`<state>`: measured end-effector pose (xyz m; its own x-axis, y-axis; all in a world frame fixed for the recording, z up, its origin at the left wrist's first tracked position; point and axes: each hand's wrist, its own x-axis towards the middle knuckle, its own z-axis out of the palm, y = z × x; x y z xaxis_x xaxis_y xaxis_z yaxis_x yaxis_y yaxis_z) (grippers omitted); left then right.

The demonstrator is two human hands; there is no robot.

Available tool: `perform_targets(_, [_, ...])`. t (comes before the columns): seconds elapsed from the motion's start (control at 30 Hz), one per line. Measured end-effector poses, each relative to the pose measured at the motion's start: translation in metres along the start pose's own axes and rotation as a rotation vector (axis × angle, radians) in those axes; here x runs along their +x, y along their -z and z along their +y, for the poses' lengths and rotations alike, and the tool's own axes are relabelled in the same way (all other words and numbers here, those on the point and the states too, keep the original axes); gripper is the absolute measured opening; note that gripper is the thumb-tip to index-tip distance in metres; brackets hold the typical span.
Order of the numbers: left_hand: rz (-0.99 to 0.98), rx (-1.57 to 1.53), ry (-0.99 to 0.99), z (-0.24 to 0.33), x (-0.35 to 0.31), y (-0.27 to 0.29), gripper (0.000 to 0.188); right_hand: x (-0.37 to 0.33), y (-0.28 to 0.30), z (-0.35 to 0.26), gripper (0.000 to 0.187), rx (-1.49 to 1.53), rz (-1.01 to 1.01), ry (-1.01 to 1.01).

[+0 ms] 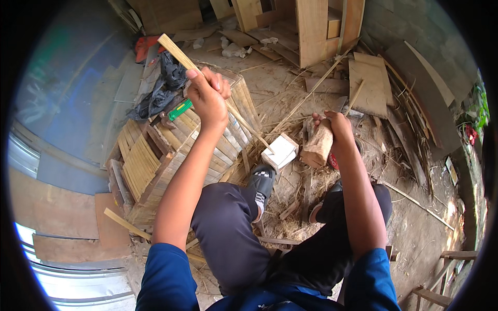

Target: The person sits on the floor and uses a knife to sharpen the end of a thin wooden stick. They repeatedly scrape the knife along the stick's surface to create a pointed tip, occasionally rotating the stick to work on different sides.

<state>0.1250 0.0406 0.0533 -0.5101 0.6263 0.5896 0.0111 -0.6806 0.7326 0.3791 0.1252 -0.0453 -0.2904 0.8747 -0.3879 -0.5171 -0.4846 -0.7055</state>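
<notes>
My left hand is raised and closed around a long, flat bamboo strip. The strip's upper end sticks out past my thumb, and a thin length runs from below the hand down toward a small box with white sides on the ground. My right hand grips a rough chunk of wood, held low beside that box. Part of a red round thing shows behind the chunk, mostly hidden by my forearm. A green-handled tool lies on the slatted bamboo structure to the left.
A slatted bamboo structure stands at my left, with a black plastic bag on it. Boards and panels lean at the far right. Shavings, sticks and scraps litter the dirt floor. A wooden frame stands at the lower right.
</notes>
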Motion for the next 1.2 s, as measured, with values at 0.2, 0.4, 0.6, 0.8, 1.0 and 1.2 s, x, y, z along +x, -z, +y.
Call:
perform_targets(0.2, [-0.193, 0.004, 0.019, 0.008, -0.021, 0.005, 0.070, -0.068, 0.026, 0.032, 0.039, 0.162, -0.061, 0.075])
perform_targets(0.4, [-0.134, -0.041, -0.001, 0.007, -0.013, 0.022, 0.069, -0.115, 0.059, 0.176, 0.067, -0.051, 0.131, 0.028])
perform_targets(0.6, [-0.248, -0.175, 0.100, 0.003, -0.008, 0.026, 0.069, -0.112, 0.050, 0.249, 0.054, -0.124, 0.032, -0.237])
perform_targets(0.8, [-0.248, -0.177, 0.111, 0.001, -0.006, 0.025, 0.067, -0.092, 0.040, 0.266, 0.050, -0.334, -0.037, -0.077])
perform_targets(1.0, [-0.246, -0.248, 0.179, 0.004, -0.002, 0.032, 0.065, -0.075, 0.050, 0.269, 0.046, -0.242, -0.058, -0.207])
perform_targets(1.2, [-0.291, -0.284, 0.174, 0.011, -0.002, 0.053, 0.060, -0.085, 0.042, 0.285, 0.048, -0.444, -0.077, 0.258])
